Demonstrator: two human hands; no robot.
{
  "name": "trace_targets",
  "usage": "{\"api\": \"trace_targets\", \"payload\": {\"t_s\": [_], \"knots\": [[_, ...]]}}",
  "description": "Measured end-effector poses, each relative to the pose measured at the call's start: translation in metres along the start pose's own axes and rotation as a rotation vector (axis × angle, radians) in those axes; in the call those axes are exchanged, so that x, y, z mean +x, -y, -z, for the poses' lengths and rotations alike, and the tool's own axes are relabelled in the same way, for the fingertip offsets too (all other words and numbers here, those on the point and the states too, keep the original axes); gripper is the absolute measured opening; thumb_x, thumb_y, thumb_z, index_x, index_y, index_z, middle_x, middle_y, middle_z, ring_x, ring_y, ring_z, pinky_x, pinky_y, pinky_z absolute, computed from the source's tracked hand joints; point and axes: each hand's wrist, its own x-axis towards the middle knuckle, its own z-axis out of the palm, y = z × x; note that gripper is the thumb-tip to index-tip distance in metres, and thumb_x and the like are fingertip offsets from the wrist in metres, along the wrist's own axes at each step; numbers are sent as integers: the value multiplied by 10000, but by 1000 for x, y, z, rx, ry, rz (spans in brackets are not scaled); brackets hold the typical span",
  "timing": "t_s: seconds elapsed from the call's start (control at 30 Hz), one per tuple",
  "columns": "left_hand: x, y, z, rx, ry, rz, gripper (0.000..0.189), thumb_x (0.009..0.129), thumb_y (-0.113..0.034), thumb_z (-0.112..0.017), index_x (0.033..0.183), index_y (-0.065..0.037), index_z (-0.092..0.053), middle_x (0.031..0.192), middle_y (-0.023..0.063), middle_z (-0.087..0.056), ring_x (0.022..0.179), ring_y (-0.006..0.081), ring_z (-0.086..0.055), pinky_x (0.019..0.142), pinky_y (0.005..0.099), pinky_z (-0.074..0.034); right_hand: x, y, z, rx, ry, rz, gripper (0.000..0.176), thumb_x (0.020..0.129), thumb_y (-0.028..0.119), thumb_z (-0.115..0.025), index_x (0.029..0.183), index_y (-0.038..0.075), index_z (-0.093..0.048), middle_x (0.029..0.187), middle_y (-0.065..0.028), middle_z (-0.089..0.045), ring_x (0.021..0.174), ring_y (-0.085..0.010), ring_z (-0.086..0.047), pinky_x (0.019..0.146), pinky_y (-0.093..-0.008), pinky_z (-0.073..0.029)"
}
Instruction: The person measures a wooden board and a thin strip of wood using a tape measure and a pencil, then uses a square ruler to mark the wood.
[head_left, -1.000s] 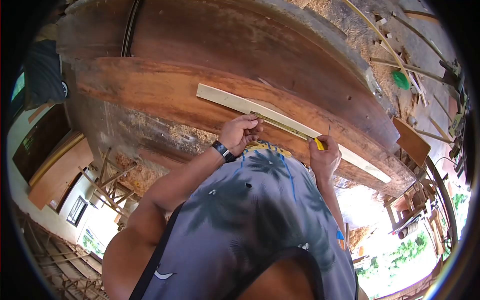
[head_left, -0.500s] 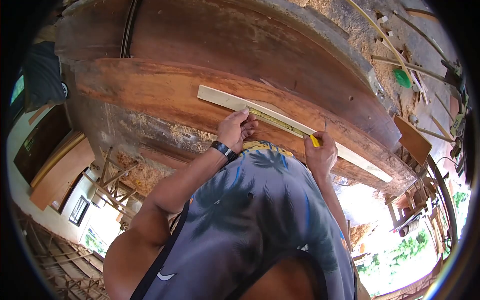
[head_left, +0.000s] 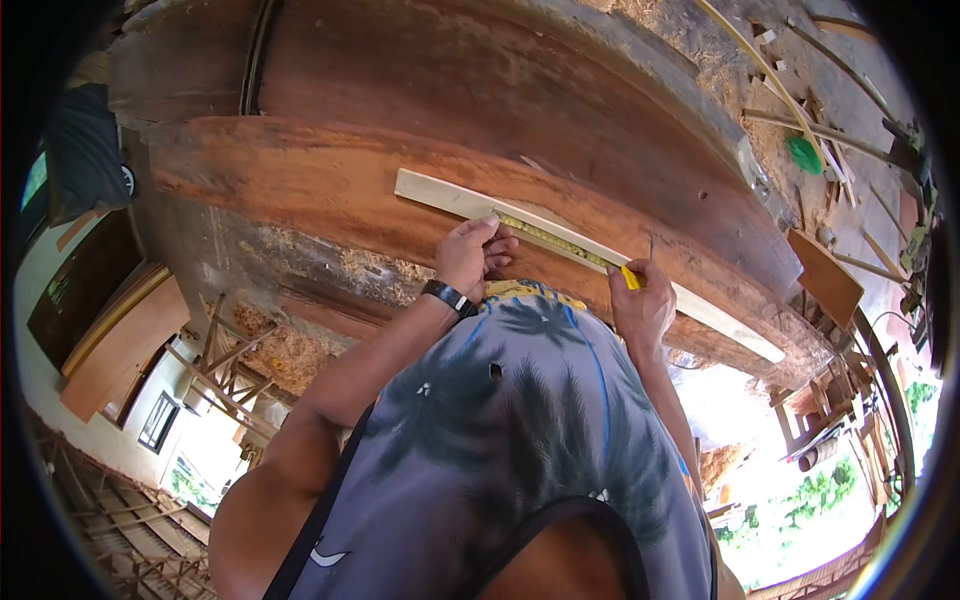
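Observation:
A pale wooden strip (head_left: 725,325) lies slantwise on a reddish-brown wooden plank (head_left: 300,170). Along the strip's near edge stretches the yellow blade of a tape measure (head_left: 555,240), pulled out between my hands. My left hand (head_left: 470,255), with a dark band on its wrist, pinches the blade's left end between thumb and finger, against the strip. The other fingers curl loosely below. My right hand (head_left: 645,303) is closed around a yellow part at the blade's right end; most of that part is hidden in the fingers.
Behind the plank runs a wide brown wooden surface (head_left: 430,80). Sawdust and scrap sticks (head_left: 800,115) lie on the floor at upper right, with a green object (head_left: 803,155). A brown board (head_left: 825,275) stands at right. Stacked panels (head_left: 125,345) lean at left.
My hands, the tape and the strip stay nearly in place. My torso has shifted slightly, and the loose fingers of my left hand have moved a little.

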Motion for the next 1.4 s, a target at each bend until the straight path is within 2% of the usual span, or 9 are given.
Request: {"api": "trace_targets", "payload": {"t_s": [0.23,0.47,0.6,0.8,0.87,1.0,1.3,1.33,1.4], "knots": [[2,-1,-2,71,-24,-32,117,995,-187,-602,1007,-71,-615,886,50,-705,762,153,-703,572,270,-522,0,-44,19,-58,-83,22,330,776,273,-809,963,50,-653,928,-167,-663,861,-376,-655,753,-475,-507],[6,-1,1,186,-22,-112,151,987,-214,-612,1042,-77,-644,928,39,-718,827,156,-713,635,265,-524,-3,-127,56,-194,-103,-213,397,744,338,-840,942,27,-693,976,-184,-698,968,-358,-656,842,-460,-505],[8,-1,0,226,-4,-159,156,984,-211,-614,1036,-68,-646,931,44,-717,813,154,-712,618,263,-524,-4,-151,55,-266,-202,-141,437,714,352,-854,949,17,-703,925,-197,-717,881,-360,-688,806,-442,-528],[12,1,2,214,35,-225,138,972,-191,-620,988,-59,-656,887,58,-717,755,145,-711,566,254,-520,2,-148,67,-241,-107,-238,458,691,373,-880,941,21,-728,923,-187,-742,875,-333,-713,790,-428,-542],[11,2,-1,182,0,-233,141,971,-138,-602,997,-2,-630,861,97,-696,691,171,-699,505,258,-496,4,-151,69,-220,-95,-236,465,691,380,-885,938,16,-734,915,-181,-747,870,-313,-717,787,-419,-543],[20,4,3,208,35,-260,142,967,-179,-614,952,-43,-655,861,71,-718,704,147,-707,534,258,-511,7,-167,79,-77,27,-204,537,680,420,-896,979,-1,-748,956,-202,-746,921,-300,-719,833,-405,-547],[25,4,4,223,47,-282,111,961,-152,-611,936,-48,-641,833,83,-716,675,160,-705,494,263,-496,12,-181,81,-24,64,-216,618,634,453,-925,1004,-11,-753,954,-201,-751,932,-303,-727,852,-392,-554],[24,3,3,216,49,-283,99,960,-145,-614,956,-49,-639,834,84,-715,668,166,-703,493,266,-495,12,-180,79,-42,57,-203,600,645,429,-934,1001,-19,-752,896,-171,-752,837,-251,-725,793,-364,-553],[23,3,2,202,49,-293,108,959,-132,-616,969,-26,-628,823,97,-700,645,175,-695,464,267,-472,13,-176,79,-51,62,-215,606,638,431,-936,992,-24,-749,895,-170,-752,842,-255,-725,799,-366,-553]]}}
